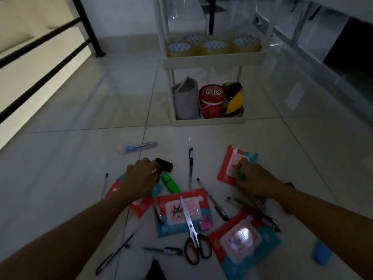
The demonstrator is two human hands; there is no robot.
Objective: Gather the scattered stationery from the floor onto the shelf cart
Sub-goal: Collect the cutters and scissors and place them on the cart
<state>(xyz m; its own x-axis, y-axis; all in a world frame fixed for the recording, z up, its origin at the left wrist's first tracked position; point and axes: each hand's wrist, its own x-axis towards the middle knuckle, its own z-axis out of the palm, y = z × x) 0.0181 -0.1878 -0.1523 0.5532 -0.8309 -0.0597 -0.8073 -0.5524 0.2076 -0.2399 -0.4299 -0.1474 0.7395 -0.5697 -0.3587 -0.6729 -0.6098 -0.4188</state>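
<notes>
Left hand (141, 178) pinching black stapler (164, 164): rigid, light. Right hand (252, 178) gripping green object (239, 174), pens (252, 201): slippery; hold mid-barrel.

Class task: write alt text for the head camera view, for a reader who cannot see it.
A person's left hand grips a small black block-shaped object while the right hand holds a small green object, above pens, black-handled scissors and red-and-teal wipe packs scattered on white tiles before a white shelf cart.
</notes>
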